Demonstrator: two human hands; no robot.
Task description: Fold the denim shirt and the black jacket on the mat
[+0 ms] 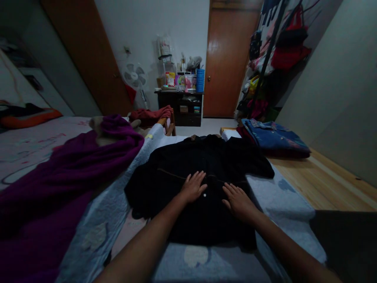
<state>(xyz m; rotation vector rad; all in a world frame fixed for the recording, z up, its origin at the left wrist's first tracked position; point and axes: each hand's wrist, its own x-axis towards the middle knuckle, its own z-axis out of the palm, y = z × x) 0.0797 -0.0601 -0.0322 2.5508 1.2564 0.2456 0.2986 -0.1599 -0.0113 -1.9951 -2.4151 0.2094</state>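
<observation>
A black buttoned garment (pixel 203 157) is spread out over a light blue patterned cloth (pixel 273 196), its sleeves reaching to both sides. My left hand (pixel 193 187) rests palm down on the garment's middle, just left of a small white button (pixel 204 195), with the fingers stretched out. To the right of that button, my right hand (pixel 237 199) also lies flat on the black fabric, fingers spread. Neither hand holds anything.
A purple blanket (pixel 97 161) lies on the bed at the left. Folded blue denim clothing (pixel 277 137) is stacked on a wooden surface (pixel 324 181) at the right. Behind stand a fan (pixel 134 76), a dark shelf (pixel 179 106) and a brown door (pixel 225 63).
</observation>
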